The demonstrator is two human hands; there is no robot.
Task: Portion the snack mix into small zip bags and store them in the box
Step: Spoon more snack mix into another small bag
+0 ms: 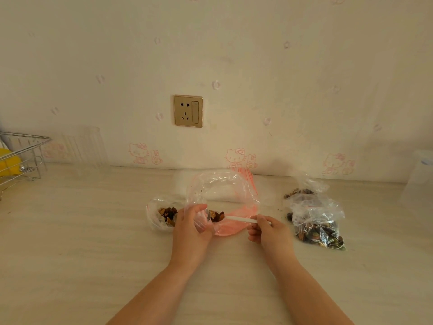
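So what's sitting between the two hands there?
In the head view, the open zip bag spans from the left hand to the right hand, with a white spoon carrying snack mix into it.

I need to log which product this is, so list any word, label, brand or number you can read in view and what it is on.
No readable text anywhere in this view.
Zip bag held in the left hand: red stripes only, no print.
Snack bags on the right: no label visible.
Wall socket: no lettering legible.
Wallpaper: pink cartoon cats, no words.
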